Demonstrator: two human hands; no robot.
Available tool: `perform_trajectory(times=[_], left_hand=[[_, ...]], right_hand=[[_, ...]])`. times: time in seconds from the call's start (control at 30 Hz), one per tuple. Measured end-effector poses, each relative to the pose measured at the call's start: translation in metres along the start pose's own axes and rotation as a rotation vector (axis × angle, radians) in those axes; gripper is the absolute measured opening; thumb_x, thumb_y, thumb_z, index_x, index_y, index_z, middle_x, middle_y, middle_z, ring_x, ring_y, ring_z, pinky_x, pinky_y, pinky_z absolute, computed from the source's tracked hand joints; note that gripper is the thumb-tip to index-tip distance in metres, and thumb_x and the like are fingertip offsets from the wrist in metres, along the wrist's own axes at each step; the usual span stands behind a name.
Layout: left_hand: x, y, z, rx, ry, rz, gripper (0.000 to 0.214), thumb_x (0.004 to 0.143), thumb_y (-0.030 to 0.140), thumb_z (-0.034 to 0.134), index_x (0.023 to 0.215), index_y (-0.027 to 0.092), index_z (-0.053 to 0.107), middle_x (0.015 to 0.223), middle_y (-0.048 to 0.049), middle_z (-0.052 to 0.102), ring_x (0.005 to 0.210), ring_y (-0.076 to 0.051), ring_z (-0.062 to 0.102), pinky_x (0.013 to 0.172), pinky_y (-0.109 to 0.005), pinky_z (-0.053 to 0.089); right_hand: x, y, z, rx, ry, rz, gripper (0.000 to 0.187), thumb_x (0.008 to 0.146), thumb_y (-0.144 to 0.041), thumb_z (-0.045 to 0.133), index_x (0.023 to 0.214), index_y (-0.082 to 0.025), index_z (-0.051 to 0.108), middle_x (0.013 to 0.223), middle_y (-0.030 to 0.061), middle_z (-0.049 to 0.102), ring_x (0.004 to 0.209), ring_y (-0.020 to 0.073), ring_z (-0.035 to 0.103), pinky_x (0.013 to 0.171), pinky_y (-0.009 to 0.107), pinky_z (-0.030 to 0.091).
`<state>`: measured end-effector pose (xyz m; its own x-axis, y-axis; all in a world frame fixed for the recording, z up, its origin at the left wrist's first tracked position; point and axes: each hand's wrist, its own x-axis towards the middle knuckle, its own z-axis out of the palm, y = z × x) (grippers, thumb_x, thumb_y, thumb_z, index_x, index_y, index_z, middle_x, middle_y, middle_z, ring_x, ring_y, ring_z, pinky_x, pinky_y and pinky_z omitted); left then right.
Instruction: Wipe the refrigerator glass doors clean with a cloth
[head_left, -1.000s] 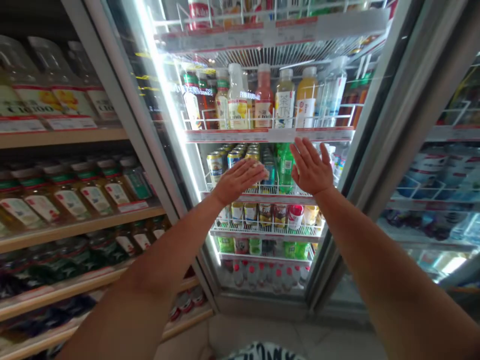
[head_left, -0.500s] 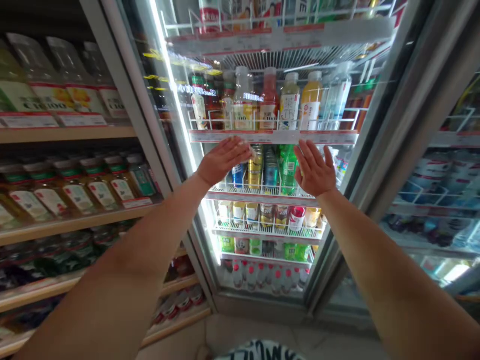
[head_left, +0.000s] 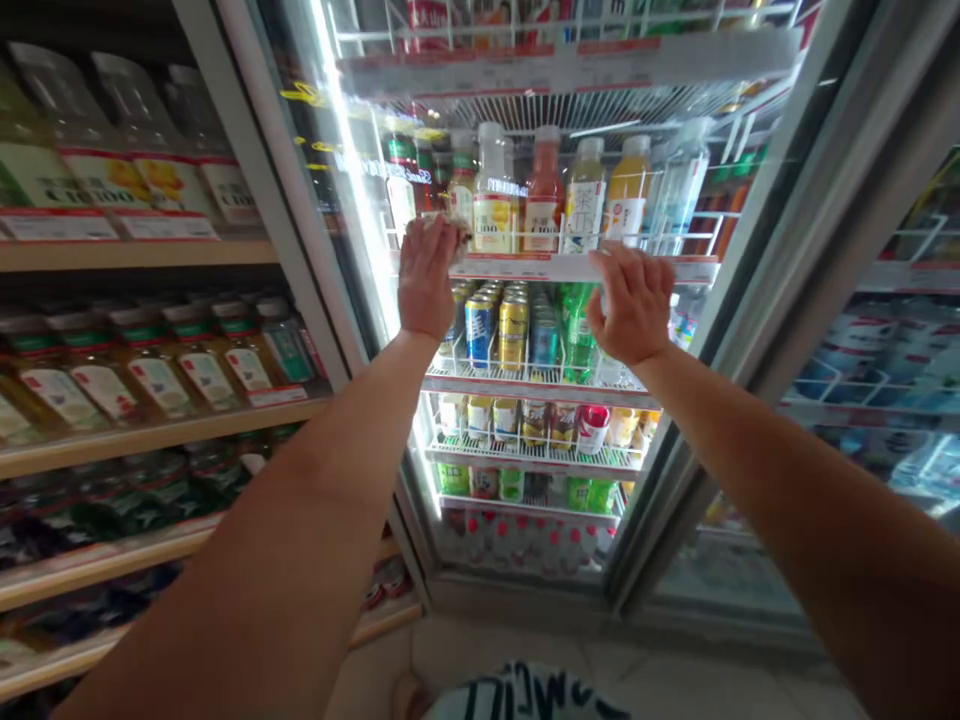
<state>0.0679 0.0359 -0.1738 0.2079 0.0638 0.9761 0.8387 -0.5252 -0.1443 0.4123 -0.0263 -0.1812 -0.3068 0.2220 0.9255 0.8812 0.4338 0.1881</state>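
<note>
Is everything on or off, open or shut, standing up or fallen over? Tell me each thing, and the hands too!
Pale cloth, bunched under the left hand
Left hand, fingers over the cloth
Right hand, fingers slightly bent, nothing seen in it
Glass door, looks shut
Light strip, on
Gold can, upright
Orange drink bottle, upright, cap on

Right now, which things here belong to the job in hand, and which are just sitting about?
In the job:
- left hand, holding a crumpled cloth
- right hand, fingers bent
- glass door before them

Just about:
- blue can and gold can behind the glass
- green-capped bottles on the left-side shelf
</note>
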Motion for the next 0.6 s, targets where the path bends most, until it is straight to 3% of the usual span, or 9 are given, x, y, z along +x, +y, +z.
perform_trajectory(times=[0.13,0.23,0.43,0.6], left_hand=[[-0.001,0.005,-0.002,0.031,0.007,0.0,0.05,0.113,0.025,0.025,0.159,0.02,0.044,0.167,-0.0043,0.039,0.163,-0.019,0.011,0.137,-0.054,0.013],[-0.011,0.016,-0.009,0.066,-0.012,0.0,0.051,0.111,0.022,0.028,0.16,0.017,0.04,0.169,-0.0045,0.035,0.163,-0.019,0.008,0.136,-0.055,0.014],[-0.03,0.027,-0.035,0.098,-0.087,0.138,0.056,0.109,0.028,0.042,0.164,0.017,0.036,0.17,-0.0095,0.033,0.163,-0.027,0.011,0.134,-0.057,0.02],[0.014,0.005,-0.039,0.056,-0.129,0.154,0.046,0.115,0.031,0.032,0.159,0.023,0.045,0.166,-0.0025,0.042,0.161,-0.024,0.022,0.135,-0.055,0.023]], right_hand=[[0.044,-0.01,-0.012,0.004,-0.042,0.071,0.067,0.106,-0.044,0.023,0.169,-0.021,0.028,0.175,-0.0014,0.022,0.164,0.0314,0.017,0.134,0.059,0.011],[0.054,-0.014,-0.012,-0.008,-0.102,0.134,0.071,0.105,-0.052,0.014,0.171,-0.023,0.016,0.176,-0.0049,0.01,0.165,0.0281,0.006,0.135,0.058,0.004],[0.047,-0.016,-0.005,-0.016,-0.103,0.149,0.072,0.105,-0.051,0.014,0.171,-0.024,0.011,0.176,-0.0044,0.008,0.165,0.0248,0.0,0.135,0.063,0.004],[0.048,-0.015,0.0,-0.052,-0.064,0.15,0.072,0.105,-0.05,0.017,0.17,-0.019,0.019,0.176,-0.0015,0.009,0.165,0.0269,0.005,0.135,0.057,0.002]])
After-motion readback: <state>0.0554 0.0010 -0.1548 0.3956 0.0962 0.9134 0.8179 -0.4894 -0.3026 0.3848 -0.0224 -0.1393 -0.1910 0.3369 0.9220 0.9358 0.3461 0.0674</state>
